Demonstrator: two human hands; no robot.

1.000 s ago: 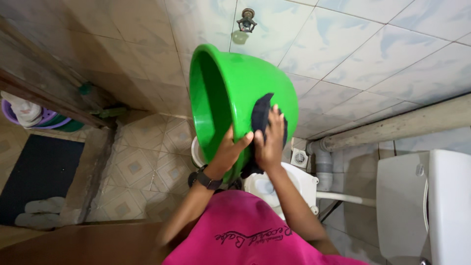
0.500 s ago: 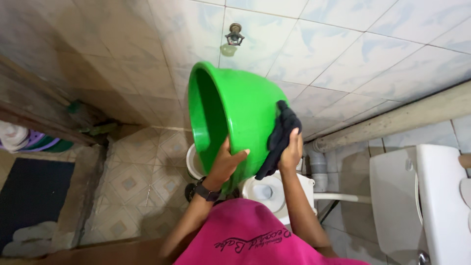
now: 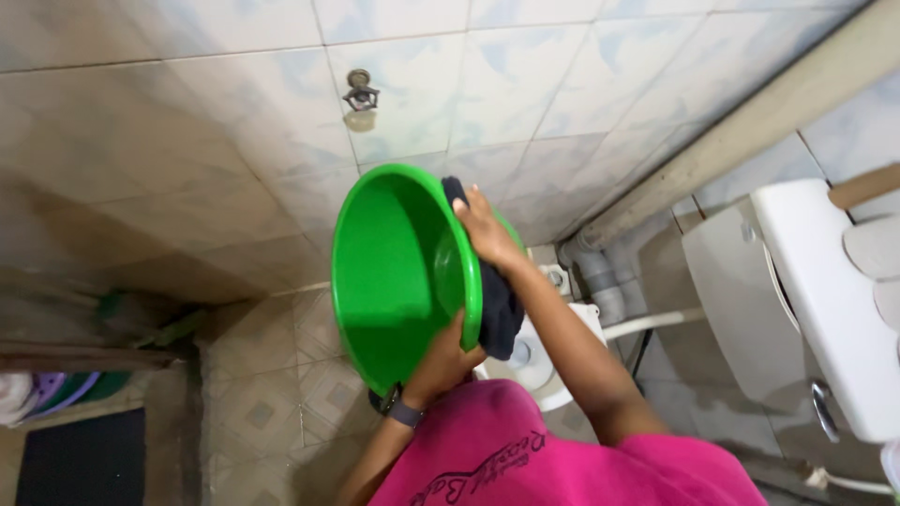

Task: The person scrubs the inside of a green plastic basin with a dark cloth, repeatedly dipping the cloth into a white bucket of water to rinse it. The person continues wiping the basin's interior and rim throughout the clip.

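I hold a large green plastic basin (image 3: 394,272) tilted on its side, its opening facing left towards me. My left hand (image 3: 448,359) grips the lower rim, a dark watch on its wrist. My right hand (image 3: 485,232) presses a dark cloth (image 3: 500,302) against the basin's upper rim and outer wall. The cloth hangs down behind the rim, partly hidden by the basin and my forearm.
A metal tap (image 3: 359,92) sticks out of the tiled wall above the basin. A white toilet (image 3: 539,361) lies below my arms, its cistern (image 3: 825,300) at the right. Grey pipes (image 3: 600,276) run along the wall. A dark mat (image 3: 80,464) lies at bottom left.
The basin has turned so its inside now faces me more. My right hand with the cloth slid from the outer side up to the top rim. The view shifted right.
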